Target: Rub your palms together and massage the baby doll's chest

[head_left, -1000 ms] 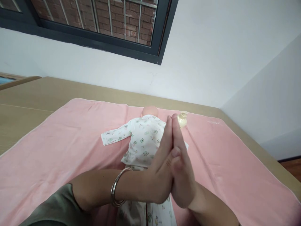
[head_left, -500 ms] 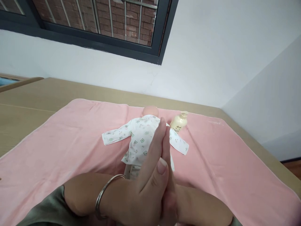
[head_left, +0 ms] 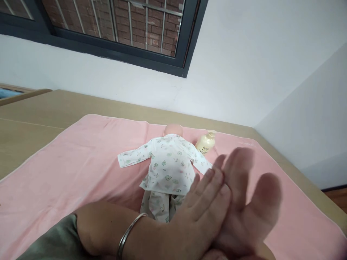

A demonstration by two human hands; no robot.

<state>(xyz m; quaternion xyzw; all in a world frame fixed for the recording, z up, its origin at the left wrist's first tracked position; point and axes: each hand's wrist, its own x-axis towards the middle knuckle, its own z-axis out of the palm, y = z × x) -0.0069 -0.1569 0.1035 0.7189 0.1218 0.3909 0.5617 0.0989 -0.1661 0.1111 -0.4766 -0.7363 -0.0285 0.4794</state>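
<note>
My left hand [head_left: 192,216], with a silver bangle [head_left: 130,234] at its wrist, lies with outstretched fingers against the palm of my right hand [head_left: 249,209]. The right hand is tilted outward with its fingers and thumb apart, a little smeared by motion. I see no object between them. Beyond my hands a doll [head_left: 173,130] lies on its front or back, I cannot tell which. It wears a white printed long-sleeved top [head_left: 170,162] and matching trousers [head_left: 159,207], partly hidden by my left hand. A pale yellow pump bottle [head_left: 206,142] stands beside the doll's right-side sleeve.
A pink blanket [head_left: 103,151] is spread beneath the doll over a wooden surface [head_left: 81,103]. White wall [head_left: 230,72] rises behind it, with a dark-framed barred window [head_left: 114,43] above. At the far left a wooden ledge [head_left: 32,95] shows.
My palms were pressed together upright over the doll. Now the right hand has turned outward to the right, and the left fingers have slid down onto its palm, uncovering more of the top.
</note>
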